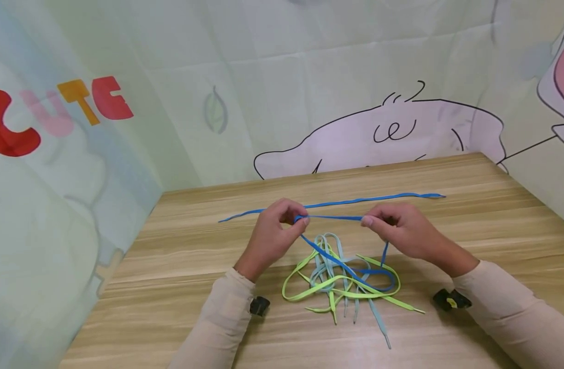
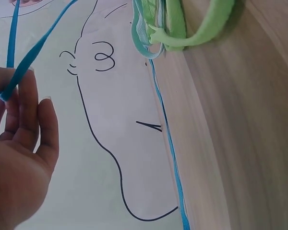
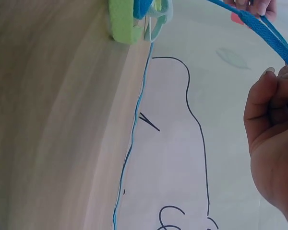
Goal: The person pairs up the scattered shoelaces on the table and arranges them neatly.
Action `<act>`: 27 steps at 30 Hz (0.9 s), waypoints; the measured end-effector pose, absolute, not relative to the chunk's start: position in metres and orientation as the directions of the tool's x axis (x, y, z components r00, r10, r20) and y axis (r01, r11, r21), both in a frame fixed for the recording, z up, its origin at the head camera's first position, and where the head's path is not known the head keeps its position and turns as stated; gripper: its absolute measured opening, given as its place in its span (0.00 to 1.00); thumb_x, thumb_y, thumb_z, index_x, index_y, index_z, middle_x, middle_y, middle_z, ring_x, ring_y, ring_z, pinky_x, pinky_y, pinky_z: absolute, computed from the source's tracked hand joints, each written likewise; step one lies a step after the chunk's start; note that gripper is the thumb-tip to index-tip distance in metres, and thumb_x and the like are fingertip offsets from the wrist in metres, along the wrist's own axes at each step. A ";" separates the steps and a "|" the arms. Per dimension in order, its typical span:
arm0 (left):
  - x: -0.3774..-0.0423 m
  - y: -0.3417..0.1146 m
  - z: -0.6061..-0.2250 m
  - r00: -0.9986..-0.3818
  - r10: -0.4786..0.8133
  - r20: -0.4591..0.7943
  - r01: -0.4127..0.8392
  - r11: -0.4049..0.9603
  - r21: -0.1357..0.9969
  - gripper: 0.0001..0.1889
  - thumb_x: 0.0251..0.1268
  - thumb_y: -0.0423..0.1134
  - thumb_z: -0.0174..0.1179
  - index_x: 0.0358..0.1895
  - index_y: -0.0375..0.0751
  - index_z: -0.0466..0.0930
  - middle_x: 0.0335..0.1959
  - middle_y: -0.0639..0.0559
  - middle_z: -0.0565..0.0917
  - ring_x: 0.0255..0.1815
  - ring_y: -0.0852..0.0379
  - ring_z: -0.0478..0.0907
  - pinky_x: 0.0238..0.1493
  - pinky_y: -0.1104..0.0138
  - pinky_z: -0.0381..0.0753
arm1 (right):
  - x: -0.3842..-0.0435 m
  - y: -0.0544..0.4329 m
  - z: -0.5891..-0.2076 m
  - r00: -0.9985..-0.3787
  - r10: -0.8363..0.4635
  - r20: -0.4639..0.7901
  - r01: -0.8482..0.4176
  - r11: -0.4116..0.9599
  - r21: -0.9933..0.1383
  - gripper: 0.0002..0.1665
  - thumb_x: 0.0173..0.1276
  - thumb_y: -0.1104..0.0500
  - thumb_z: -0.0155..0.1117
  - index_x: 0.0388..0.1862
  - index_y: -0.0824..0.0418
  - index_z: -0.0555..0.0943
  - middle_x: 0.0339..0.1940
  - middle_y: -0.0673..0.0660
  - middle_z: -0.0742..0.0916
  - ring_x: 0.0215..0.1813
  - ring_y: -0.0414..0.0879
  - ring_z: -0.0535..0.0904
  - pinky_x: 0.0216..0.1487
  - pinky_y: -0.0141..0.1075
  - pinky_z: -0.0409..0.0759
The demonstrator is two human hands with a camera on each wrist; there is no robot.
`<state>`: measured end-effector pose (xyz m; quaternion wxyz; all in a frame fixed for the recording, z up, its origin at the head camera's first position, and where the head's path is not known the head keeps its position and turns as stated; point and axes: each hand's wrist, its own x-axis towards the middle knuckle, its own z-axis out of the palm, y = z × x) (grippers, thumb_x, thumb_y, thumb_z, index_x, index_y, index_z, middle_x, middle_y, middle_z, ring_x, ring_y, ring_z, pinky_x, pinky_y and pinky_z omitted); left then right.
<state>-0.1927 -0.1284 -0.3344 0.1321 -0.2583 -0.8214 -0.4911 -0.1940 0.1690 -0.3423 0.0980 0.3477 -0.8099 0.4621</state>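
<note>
A flat blue shoelace (image 1: 335,218) is stretched between the two hands above the table. My left hand (image 1: 278,231) pinches it between thumb and fingers, and in the left wrist view the lace (image 2: 28,61) bends over the fingers. On the other side, my right hand (image 1: 405,229) pinches the lace between thumb and curled fingers. Slack from this lace hangs from both hands and loops down over the pile below. That pile holds yellow-green laces (image 1: 305,295) and pale blue laces (image 1: 377,316), loosely tangled, with several tips sticking out toward the front.
Behind the hands a second blue shoelace (image 1: 364,199) lies almost straight across the wooden table (image 1: 180,261). A printed cloth backdrop (image 1: 180,123) with cartoon drawings rises along the table's back and sides. Small black devices (image 1: 260,306) sit at both wrists.
</note>
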 end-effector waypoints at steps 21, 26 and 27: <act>-0.186 -0.130 -0.323 -0.875 0.222 0.430 0.482 0.311 0.819 0.05 0.66 0.28 0.65 0.42 0.34 0.80 0.30 0.47 0.78 0.33 0.51 0.80 0.38 0.65 0.82 | -0.199 0.179 -0.339 -0.841 -0.336 0.425 -0.522 0.292 -0.801 0.12 0.78 0.59 0.58 0.32 0.60 0.80 0.18 0.55 0.78 0.23 0.48 0.73 0.24 0.37 0.74; -0.197 -0.136 -0.335 -0.867 0.224 0.445 0.494 0.281 0.823 0.05 0.67 0.35 0.67 0.42 0.42 0.82 0.29 0.48 0.79 0.32 0.52 0.81 0.37 0.64 0.82 | -0.201 0.181 -0.337 -0.852 -0.293 0.435 -0.514 0.304 -0.802 0.13 0.78 0.59 0.57 0.32 0.61 0.81 0.18 0.56 0.79 0.23 0.48 0.74 0.25 0.36 0.77; -0.197 -0.136 -0.335 -0.865 0.224 0.449 0.499 0.283 0.819 0.05 0.67 0.35 0.67 0.42 0.42 0.82 0.29 0.49 0.79 0.32 0.52 0.81 0.37 0.64 0.82 | -0.202 0.182 -0.337 -0.852 -0.289 0.436 -0.514 0.305 -0.802 0.13 0.78 0.59 0.57 0.33 0.62 0.81 0.18 0.56 0.79 0.23 0.49 0.75 0.25 0.36 0.77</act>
